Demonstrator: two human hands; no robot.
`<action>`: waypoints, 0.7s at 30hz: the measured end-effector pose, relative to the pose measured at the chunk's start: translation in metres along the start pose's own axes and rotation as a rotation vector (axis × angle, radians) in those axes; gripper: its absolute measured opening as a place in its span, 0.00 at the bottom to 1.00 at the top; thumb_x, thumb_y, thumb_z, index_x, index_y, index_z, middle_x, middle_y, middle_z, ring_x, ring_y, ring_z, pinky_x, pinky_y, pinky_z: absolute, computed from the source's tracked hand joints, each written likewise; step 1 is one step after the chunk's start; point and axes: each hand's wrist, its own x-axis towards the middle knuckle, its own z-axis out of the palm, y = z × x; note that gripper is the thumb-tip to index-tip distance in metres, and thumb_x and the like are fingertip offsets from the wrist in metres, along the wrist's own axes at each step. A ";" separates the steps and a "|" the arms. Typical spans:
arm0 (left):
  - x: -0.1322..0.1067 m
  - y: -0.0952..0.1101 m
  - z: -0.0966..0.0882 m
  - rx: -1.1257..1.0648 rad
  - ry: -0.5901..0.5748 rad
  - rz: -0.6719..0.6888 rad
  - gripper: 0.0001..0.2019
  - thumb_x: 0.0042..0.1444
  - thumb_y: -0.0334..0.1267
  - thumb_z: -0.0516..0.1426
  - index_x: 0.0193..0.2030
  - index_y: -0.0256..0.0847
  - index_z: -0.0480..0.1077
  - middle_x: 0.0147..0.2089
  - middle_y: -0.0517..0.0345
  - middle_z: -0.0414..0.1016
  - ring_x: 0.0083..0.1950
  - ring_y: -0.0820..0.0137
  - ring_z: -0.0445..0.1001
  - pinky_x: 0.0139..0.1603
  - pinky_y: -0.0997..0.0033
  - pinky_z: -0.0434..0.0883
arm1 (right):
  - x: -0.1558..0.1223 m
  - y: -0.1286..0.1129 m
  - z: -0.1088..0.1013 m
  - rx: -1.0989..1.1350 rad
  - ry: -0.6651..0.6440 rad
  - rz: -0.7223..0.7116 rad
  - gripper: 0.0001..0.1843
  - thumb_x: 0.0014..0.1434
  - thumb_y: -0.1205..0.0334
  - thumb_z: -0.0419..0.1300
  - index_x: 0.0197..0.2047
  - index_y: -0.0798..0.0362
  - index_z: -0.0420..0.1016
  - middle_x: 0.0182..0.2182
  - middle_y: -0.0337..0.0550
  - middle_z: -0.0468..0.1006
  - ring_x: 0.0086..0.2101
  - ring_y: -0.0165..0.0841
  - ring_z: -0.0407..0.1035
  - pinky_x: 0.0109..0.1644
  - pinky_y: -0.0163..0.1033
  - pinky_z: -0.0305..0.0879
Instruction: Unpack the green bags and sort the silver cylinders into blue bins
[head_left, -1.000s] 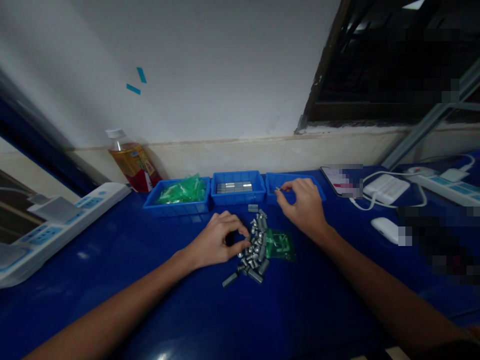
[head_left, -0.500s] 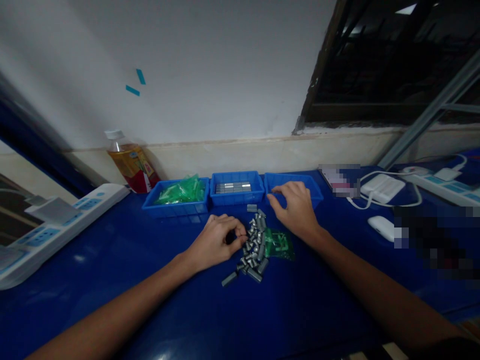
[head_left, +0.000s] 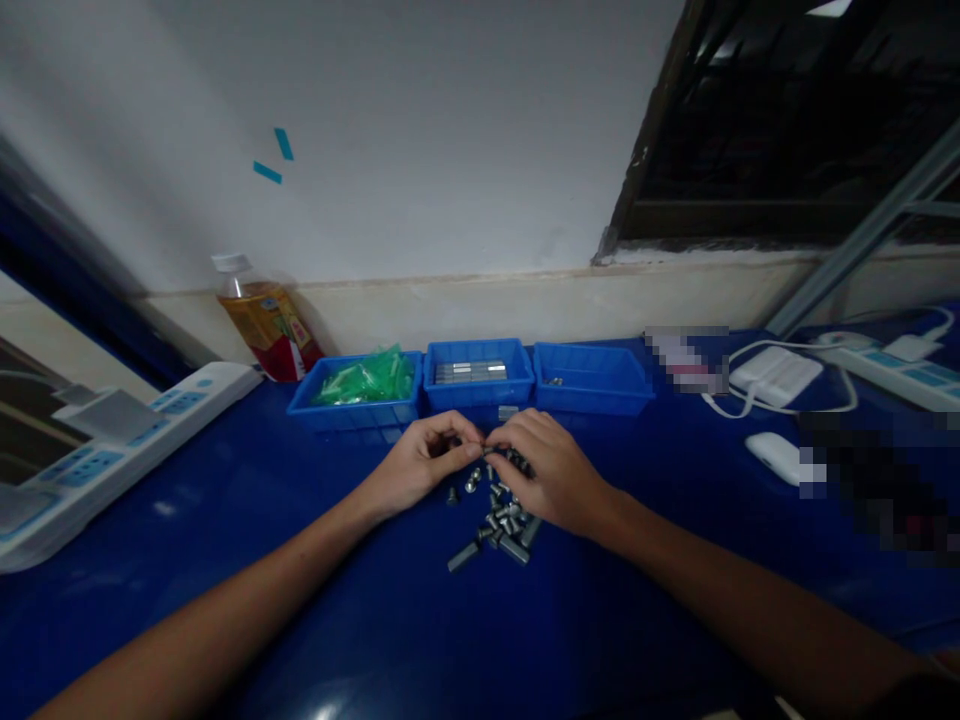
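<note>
Fingertip to fingertip, my left hand (head_left: 426, 460) and my right hand (head_left: 559, 475) meet above a pile of small metal screws (head_left: 504, 515). Both are closed in a pinch, and a small piece between the fingertips is too tiny to make out. Hex metal standoffs lie among the screws, one hex standoff (head_left: 463, 556) at the near left of the pile. A few loose screws (head_left: 472, 480) rest just below my left fingers. My right hand covers the pile's far right part, and the green bag there is hidden.
Three blue trays line the wall: the left tray (head_left: 352, 414) with green plastic bags, the middle tray (head_left: 480, 397) with rows of metal standoffs, the right tray (head_left: 600, 380) with a few small metal pieces. A drink bottle (head_left: 266, 325), power strips (head_left: 135, 440) and a white charger (head_left: 776, 375) stand around.
My right hand has come from over the right tray down and left to meet my left hand, its fingers closing. My left hand has risen slightly. A few screws now lie apart from the pile.
</note>
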 end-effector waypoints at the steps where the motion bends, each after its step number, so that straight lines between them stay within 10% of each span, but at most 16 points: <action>1: 0.000 -0.001 0.000 -0.020 -0.010 0.005 0.12 0.52 0.43 0.61 0.33 0.36 0.67 0.31 0.60 0.70 0.31 0.74 0.67 0.33 0.75 0.63 | 0.000 -0.001 0.001 -0.002 0.010 -0.007 0.03 0.60 0.67 0.55 0.37 0.54 0.69 0.32 0.43 0.73 0.35 0.34 0.64 0.39 0.40 0.57; 10: 0.001 -0.001 0.000 0.210 0.043 0.059 0.07 0.59 0.38 0.54 0.40 0.36 0.67 0.37 0.53 0.74 0.38 0.69 0.71 0.40 0.68 0.66 | 0.003 0.028 -0.017 -0.159 0.138 0.074 0.10 0.64 0.61 0.51 0.34 0.54 0.69 0.30 0.43 0.74 0.34 0.35 0.65 0.39 0.41 0.57; 16: -0.002 0.005 -0.014 0.707 -0.334 0.279 0.11 0.58 0.30 0.53 0.46 0.43 0.72 0.49 0.54 0.72 0.51 0.65 0.68 0.54 0.60 0.62 | 0.002 0.069 -0.035 -0.461 0.271 0.304 0.11 0.62 0.58 0.54 0.30 0.53 0.71 0.29 0.44 0.75 0.35 0.37 0.65 0.38 0.41 0.53; 21: 0.000 -0.001 -0.013 0.750 -0.314 0.292 0.06 0.60 0.36 0.55 0.39 0.41 0.73 0.42 0.56 0.75 0.46 0.68 0.70 0.51 0.63 0.63 | 0.000 0.074 -0.026 -0.485 0.227 0.387 0.11 0.61 0.57 0.56 0.31 0.53 0.74 0.30 0.43 0.75 0.36 0.37 0.64 0.37 0.40 0.51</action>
